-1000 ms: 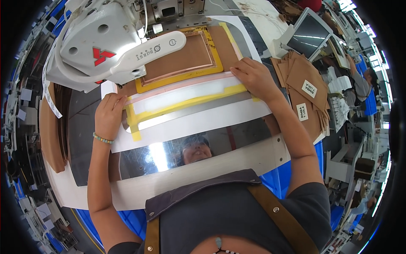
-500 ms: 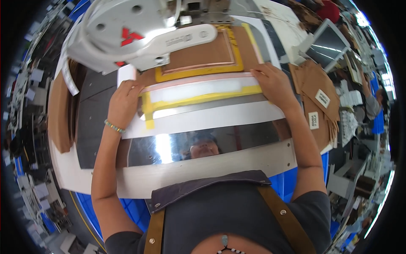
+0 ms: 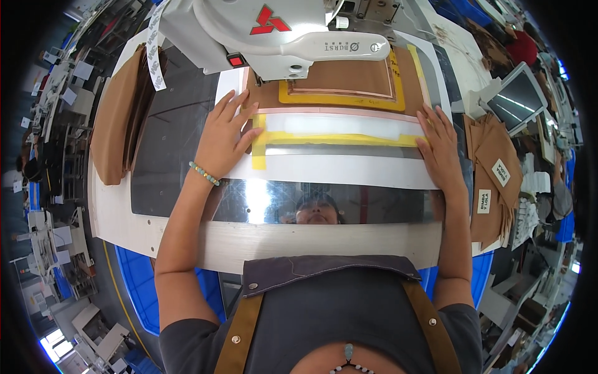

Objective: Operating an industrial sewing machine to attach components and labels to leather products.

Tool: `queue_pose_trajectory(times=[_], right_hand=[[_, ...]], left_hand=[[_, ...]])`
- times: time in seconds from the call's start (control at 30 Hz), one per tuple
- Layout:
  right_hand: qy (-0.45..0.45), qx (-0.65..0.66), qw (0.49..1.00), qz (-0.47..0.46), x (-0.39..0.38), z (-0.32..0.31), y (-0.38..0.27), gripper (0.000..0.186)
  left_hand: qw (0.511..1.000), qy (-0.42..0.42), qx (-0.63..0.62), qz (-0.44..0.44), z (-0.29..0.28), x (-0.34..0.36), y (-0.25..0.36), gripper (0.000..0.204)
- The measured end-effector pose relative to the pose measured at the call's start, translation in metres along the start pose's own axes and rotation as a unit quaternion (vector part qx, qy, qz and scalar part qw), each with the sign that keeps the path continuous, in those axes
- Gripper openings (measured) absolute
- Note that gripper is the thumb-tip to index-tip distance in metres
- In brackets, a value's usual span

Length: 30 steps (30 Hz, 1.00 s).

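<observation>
A brown leather-like panel (image 3: 349, 71) lies beneath a yellow rectangular frame (image 3: 342, 104) under the white sewing machine head (image 3: 243, 28). A thin pink edge strip (image 3: 336, 111) runs along the panel's near side, above a white template strip bordered with yellow tape (image 3: 324, 138). My left hand (image 3: 225, 136) rests with fingers spread at the left end of these strips, its fingertips at the panel's left edge. At the right end, my right hand (image 3: 441, 146) lies flat, fingers extended over the strip's corner. Neither hand grips anything.
A shiny metal plate (image 3: 374, 206) spans the near table. Folded brown pieces (image 3: 115, 118) stand at the left; labelled brown pieces (image 3: 492, 168) are piled at the right, near a screen on a stand (image 3: 516, 96). Blue bins (image 3: 137, 280) sit below the table edge.
Both hands have gone from pinching the panel's near corners to lying spread at its ends. The view has shifted, so the machine and table appear farther right.
</observation>
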State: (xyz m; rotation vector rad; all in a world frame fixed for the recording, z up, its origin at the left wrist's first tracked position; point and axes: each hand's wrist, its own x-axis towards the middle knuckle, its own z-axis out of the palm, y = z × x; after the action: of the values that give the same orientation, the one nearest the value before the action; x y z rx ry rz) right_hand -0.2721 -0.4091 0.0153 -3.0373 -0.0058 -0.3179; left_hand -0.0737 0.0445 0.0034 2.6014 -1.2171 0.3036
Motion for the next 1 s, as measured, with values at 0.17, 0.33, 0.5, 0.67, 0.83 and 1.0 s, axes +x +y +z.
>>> queue_pose_trajectory(times=[0.17, 0.33, 0.5, 0.67, 0.83, 1.0], right_hand=[[0.007, 0.009, 1.000, 0.006, 0.001, -0.001, -0.004, 0.052], [0.026, 0.024, 0.999, -0.012, 0.001, 0.000, -0.004, 0.050], [0.038, 0.013, 0.999, -0.001, 0.000, 0.003, 0.000, 0.049], [0.052, 0.031, 0.998, -0.030, -0.001, 0.006, 0.002, 0.049], [0.066, 0.016, 0.998, -0.010, 0.001, 0.009, -0.001, 0.049], [0.149, -0.010, 0.989, -0.019, -0.006, -0.015, 0.011, 0.045]], left_hand=[[1.000, 0.026, -0.005, -0.014, 0.001, 0.000, 0.005, 0.062], [0.999, -0.025, 0.010, -0.022, 0.001, 0.000, 0.006, 0.061], [0.999, -0.034, -0.030, -0.027, 0.000, -0.001, 0.002, 0.059], [0.999, -0.039, -0.022, -0.026, 0.000, -0.001, 0.000, 0.059], [0.998, -0.052, -0.025, -0.012, 0.001, -0.003, -0.004, 0.060], [0.999, -0.036, -0.025, 0.014, 0.003, 0.001, -0.008, 0.058]])
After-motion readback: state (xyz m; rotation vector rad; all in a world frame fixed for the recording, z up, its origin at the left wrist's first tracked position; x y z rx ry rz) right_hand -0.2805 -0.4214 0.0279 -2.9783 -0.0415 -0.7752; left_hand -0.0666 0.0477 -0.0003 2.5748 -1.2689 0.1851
